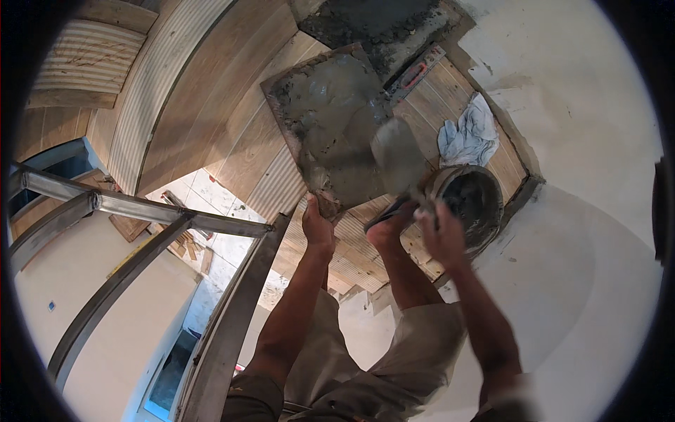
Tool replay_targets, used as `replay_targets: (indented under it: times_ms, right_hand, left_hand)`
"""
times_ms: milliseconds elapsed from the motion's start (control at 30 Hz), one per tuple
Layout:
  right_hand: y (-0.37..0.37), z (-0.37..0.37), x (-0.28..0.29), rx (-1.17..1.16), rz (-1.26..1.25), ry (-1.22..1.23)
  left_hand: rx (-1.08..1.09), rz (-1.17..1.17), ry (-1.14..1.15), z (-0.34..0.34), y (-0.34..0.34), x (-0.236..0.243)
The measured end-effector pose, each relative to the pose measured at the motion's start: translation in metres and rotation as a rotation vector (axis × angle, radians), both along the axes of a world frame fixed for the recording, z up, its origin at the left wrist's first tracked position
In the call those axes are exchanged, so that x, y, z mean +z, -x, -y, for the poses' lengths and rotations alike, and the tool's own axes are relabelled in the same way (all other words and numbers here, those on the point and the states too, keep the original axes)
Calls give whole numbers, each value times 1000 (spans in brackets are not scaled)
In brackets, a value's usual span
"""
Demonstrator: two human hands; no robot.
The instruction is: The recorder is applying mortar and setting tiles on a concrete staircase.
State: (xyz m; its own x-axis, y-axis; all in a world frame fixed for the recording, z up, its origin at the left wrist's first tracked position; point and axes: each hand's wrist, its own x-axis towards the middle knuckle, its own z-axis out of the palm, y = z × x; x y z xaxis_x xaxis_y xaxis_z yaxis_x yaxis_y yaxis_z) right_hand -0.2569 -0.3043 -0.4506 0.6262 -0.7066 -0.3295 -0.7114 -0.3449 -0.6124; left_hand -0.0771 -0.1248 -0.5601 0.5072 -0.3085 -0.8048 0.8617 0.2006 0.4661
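A square tile, its upper face spread with wet grey mortar, is tilted in front of me. My left hand grips the tile's near corner, fingers partly hidden under it. In my right hand is a trowel, its blade blurred by motion over the tile's right side. The fingers are closed round the handle. Close beside that hand stands a round bucket with dark grey mix inside.
Wood-look tiled steps hold a crumpled pale cloth and a level-like tool. Wet mortar covers the far landing. A metal railing runs along the left, above a lower floor. A white wall borders the right.
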Motion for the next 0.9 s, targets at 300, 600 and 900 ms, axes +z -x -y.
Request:
replay_targets:
  times_ms: [300,600,900]
  right_hand:
    - [-50,-126,-40,6,284,293]
    - [12,-178,-108,8,-39,64]
    - [66,-170,-25,-61,-125,62]
  left_hand:
    - [-292,68,-101,-31,-22,-8]
    - [-296,102,100,-29,-23,-12]
    - [-267,91,-14,-26,-22,-5]
